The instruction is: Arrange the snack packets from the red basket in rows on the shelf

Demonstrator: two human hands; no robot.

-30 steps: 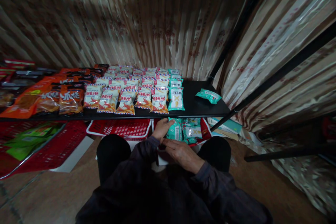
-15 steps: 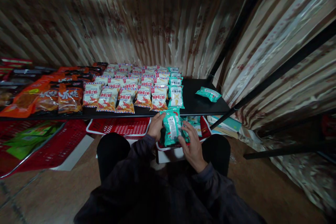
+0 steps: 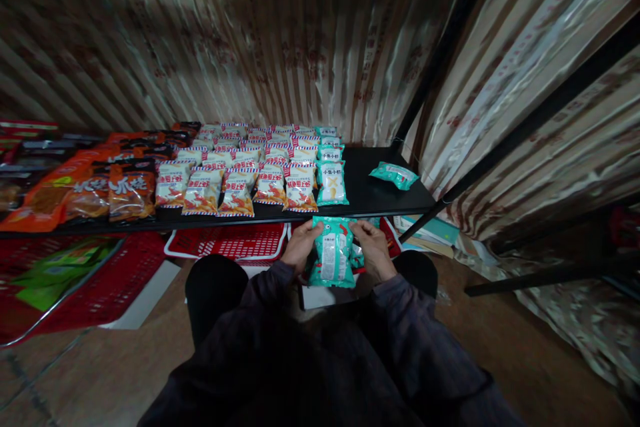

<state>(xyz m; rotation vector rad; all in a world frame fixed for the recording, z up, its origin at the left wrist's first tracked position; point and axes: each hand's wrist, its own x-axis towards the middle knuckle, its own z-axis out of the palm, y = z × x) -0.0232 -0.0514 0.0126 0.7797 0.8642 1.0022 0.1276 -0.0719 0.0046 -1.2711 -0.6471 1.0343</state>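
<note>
A teal snack bag (image 3: 332, 255) hangs upright between my hands, just in front of the shelf edge. My left hand (image 3: 301, 243) pinches its upper left corner, and my right hand (image 3: 372, 247) grips the upper right corner. Behind it on the black shelf (image 3: 363, 197) stands a column of teal and white bags (image 3: 332, 183), beside rows of white and red snack bags (image 3: 239, 192). One more teal bag (image 3: 395, 175) lies on its own near the shelf's right end.
Orange bags (image 3: 132, 190) fill the shelf's left part. Below it are a red basket with green bags (image 3: 65, 267), another red basket (image 3: 227, 241) and one partly hidden behind my hands. Black metal posts (image 3: 465, 173) stand at the right, before striped curtains.
My right hand has moved up from the bag's lower right side and now holds its top corner. The bag has come slightly down and to the right.
</note>
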